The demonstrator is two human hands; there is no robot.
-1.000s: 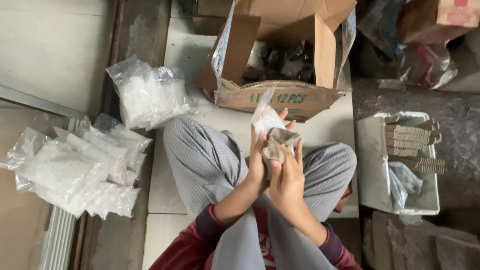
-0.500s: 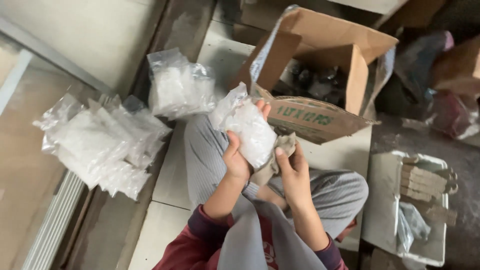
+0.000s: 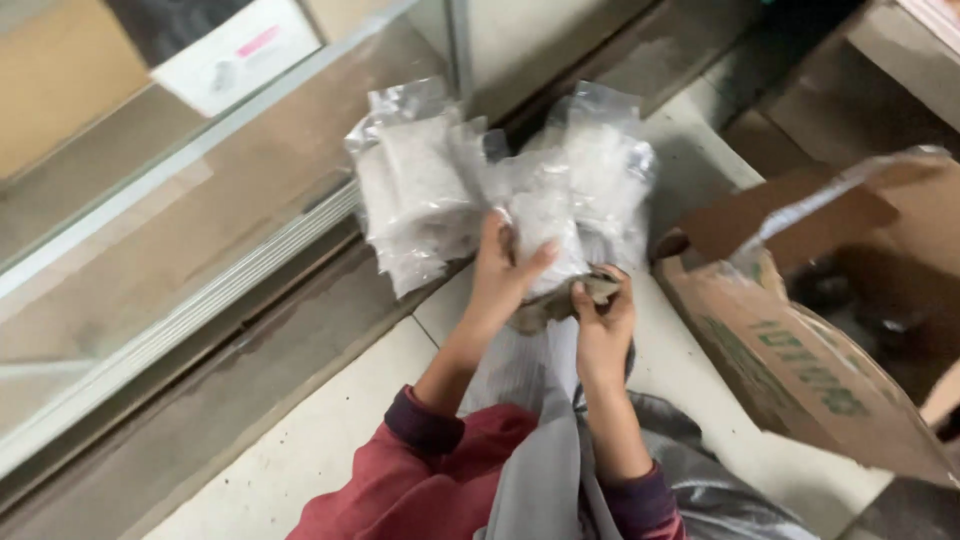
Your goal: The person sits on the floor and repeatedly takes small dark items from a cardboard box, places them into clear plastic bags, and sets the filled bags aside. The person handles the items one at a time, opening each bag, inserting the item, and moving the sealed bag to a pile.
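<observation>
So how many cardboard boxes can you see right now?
1: an open brown cardboard box on the floor at the right, beside the person's right hand. Others may lie outside the frame.

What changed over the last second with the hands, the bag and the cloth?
The left hand carried the clear bag of white pieces leftward to the pile of similar bags; the view swung left with it. The right hand keeps its grip on the grey cloth. The cardboard box stays open.
</observation>
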